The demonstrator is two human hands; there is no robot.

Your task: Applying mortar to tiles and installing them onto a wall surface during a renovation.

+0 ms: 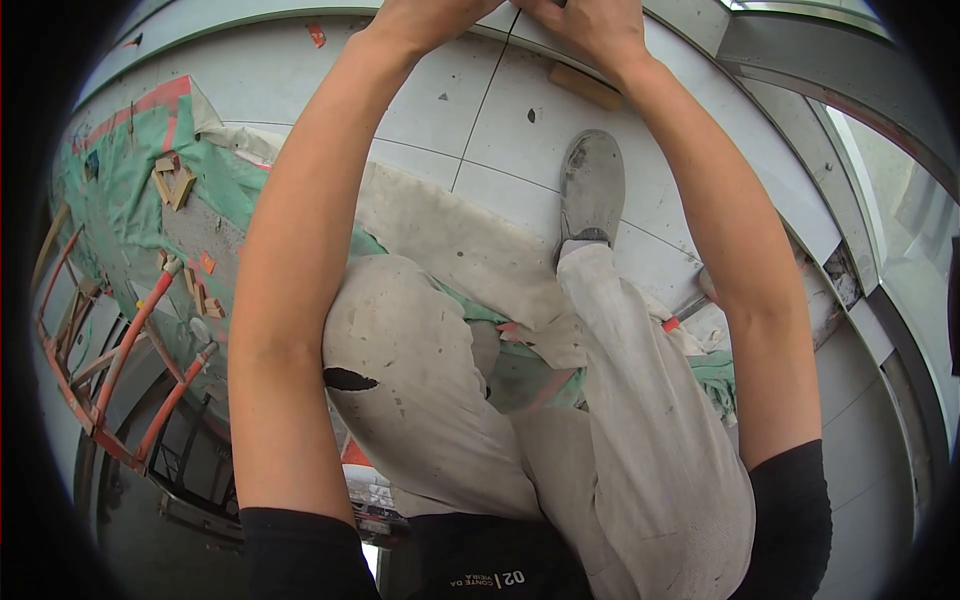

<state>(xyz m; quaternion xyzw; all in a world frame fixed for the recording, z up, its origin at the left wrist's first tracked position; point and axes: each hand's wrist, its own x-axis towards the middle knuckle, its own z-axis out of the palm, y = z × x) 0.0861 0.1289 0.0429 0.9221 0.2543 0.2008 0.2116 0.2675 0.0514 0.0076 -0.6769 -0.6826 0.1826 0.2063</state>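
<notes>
Both my arms stretch forward to the top edge of the view. My left hand [425, 22] is at the top, left of the middle, its fingers cut off by the picture's edge. Close to its right is my right hand [600, 28], also cropped, with only part of a finger or thumb showing. Whatever either hand may hold is out of sight. Both hands are over the metal sill [490, 25] at the far side of the tiles. A small wooden block [585, 86] lies against that sill, just below my right hand.
White floor tiles [420, 120] run under my grey shoe [592, 185]. A dusty beige cloth [450, 235] and green sheeting [120, 165] cover the left, with wood offcuts [172, 185] on it. An orange metal frame [125, 350] stands lower left. Metal framing with glass [915, 210] lines the right.
</notes>
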